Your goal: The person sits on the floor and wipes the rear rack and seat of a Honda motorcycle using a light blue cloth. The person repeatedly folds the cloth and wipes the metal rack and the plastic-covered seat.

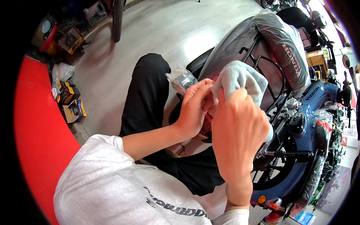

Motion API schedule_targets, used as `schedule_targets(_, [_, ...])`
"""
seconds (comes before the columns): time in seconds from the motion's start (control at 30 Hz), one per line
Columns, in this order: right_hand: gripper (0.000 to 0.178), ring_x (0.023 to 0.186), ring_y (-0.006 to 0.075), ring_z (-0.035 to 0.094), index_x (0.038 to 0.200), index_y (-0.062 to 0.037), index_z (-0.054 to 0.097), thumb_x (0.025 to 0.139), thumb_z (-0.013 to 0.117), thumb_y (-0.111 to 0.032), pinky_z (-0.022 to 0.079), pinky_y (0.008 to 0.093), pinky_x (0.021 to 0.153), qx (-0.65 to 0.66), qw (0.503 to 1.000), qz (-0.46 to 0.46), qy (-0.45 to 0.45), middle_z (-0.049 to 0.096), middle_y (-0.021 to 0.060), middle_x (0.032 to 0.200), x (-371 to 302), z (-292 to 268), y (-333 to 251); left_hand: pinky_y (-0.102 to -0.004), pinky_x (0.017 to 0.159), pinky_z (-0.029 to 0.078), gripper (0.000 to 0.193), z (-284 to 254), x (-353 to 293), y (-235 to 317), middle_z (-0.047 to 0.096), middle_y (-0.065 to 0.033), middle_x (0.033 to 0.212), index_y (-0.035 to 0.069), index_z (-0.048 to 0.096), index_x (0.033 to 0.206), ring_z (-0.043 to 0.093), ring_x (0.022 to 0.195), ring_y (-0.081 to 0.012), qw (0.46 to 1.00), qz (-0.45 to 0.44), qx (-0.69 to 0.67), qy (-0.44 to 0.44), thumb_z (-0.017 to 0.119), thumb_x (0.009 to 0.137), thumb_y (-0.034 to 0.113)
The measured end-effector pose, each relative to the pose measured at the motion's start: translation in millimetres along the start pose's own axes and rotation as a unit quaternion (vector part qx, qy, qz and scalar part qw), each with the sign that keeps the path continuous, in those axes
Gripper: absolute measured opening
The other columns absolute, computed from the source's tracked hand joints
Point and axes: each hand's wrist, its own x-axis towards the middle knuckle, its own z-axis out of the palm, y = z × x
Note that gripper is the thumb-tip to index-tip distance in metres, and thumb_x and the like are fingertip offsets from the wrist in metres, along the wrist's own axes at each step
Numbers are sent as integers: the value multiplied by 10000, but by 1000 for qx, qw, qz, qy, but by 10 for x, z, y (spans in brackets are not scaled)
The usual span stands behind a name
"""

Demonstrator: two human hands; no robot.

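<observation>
Right of centre in the frame, the right hand (240, 127) had its grip closed on a pale blue-green cloth (240, 77). The left hand (195, 107) curled beside the cloth's left edge; whether its grip held anything could not be told. Dark lettering crossed the light grey shirt (112, 180), lower centre; pale letters marked the plastic-wrapped seat (281, 41), upper right, and dark ones the blue motorcycle (306, 129).

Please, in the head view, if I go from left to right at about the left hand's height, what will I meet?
Red surface, small black-and-yellow boxes, black trouser leg, left hand, right hand gripping a pale cloth, blue motorcycle.
</observation>
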Motion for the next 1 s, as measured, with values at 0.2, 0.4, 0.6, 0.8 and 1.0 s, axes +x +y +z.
schedule_targets(0.2, [363, 550, 296, 641, 656, -49, 556, 903, 652, -298, 478, 360, 507, -14, 998, 42, 36, 603, 126, 577, 111, 123, -66, -319, 946, 485, 276, -159, 173, -82, 649, -59, 1100, 108, 531, 1200, 631, 1036, -147, 986, -54, -148, -50, 384, 1057, 292])
schedule_targets(0.4, [223, 684, 196, 591, 713, -106, 506, 800, 690, -196, 423, 336, 617, 88, 982, -10, 166, 507, 26, 680, -126, 265, 116, -225, 649, 461, 273, 54, 133, 201, 586, 18, 879, 89, 534, 1179, 576, 754, -58, 999, -37, -29, -23, 423, 1038, 295])
schedule_targets(0.6, [156, 824, 329, 660, 973, 36, 674, 827, 698, -15, 498, 413, 765, 288, 908, -14, 305, 657, 160, 927, -550, 360, 209, -225, 629, 449, 281, -266, 122, 372, 545, 17, 795, 61, 566, 1182, 529, 687, -69, 993, -26, 53, -101, 434, 1041, 265])
schedule_targets(0.8, [229, 894, 316, 642, 1012, 52, 679, 940, 634, -160, 504, 430, 833, 435, 878, -13, 200, 671, 145, 1023, -1043, 457, -103, -215, 638, 453, 263, -410, 105, 372, 572, 0, 829, 45, 575, 1159, 532, 691, -64, 988, 30, 101, -110, 445, 1037, 239])
schedule_targets(1.0, [309, 1022, 156, 592, 1191, 30, 585, 1030, 534, -229, 469, 317, 895, 770, 523, 356, 80, 650, 101, 1105, -880, 704, -536, -213, 674, 463, 240, -471, 147, 462, 592, 0, 886, 55, 589, 1145, 557, 794, -67, 990, 47, 109, -76, 447, 1017, 200])
